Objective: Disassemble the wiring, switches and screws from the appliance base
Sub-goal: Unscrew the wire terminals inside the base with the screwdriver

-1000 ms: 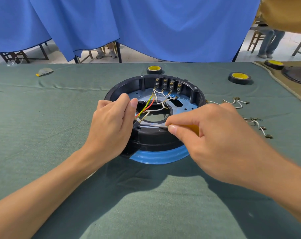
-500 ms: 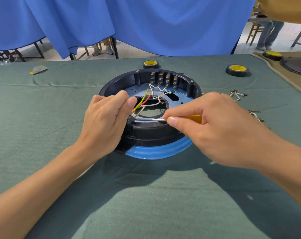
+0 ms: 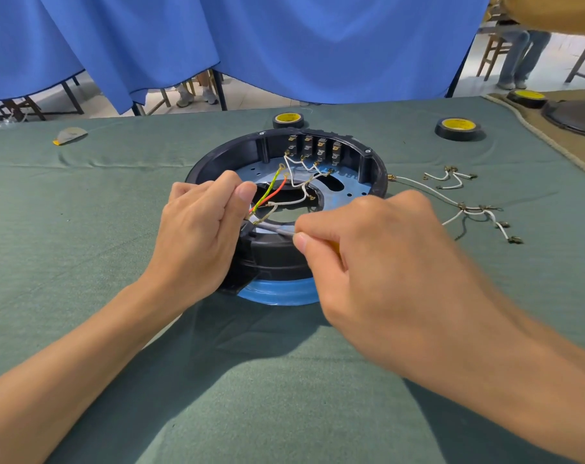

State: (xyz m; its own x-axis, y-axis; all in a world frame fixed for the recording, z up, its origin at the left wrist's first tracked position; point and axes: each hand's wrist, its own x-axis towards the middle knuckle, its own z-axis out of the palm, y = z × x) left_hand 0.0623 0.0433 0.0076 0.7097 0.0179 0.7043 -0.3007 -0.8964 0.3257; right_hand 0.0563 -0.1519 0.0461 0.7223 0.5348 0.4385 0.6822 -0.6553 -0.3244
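Observation:
A round black appliance base (image 3: 375, 169) with a blue underside lies open on the green cloth. Inside, several switches (image 3: 314, 147) line the far wall, with white wires (image 3: 303, 187) and a green-yellow and a red wire (image 3: 267, 192) running across the blue plate. My left hand (image 3: 200, 236) is closed on the base's near left rim, beside the coloured wires. My right hand (image 3: 378, 259) grips a screwdriver with an orange handle; its metal shaft (image 3: 277, 230) points left to the near rim, where the wires enter.
Loose white wires with terminals (image 3: 465, 209) lie on the cloth right of the base. Two tape rolls (image 3: 458, 128) stand behind it, a third at far right. A small grey item (image 3: 69, 135) lies far left. Blue curtains hang beyond the table.
The view has dipped slightly. My right hand has shifted a little while the screwdriver tip stays at the near rim. My left hand stays on the rim.

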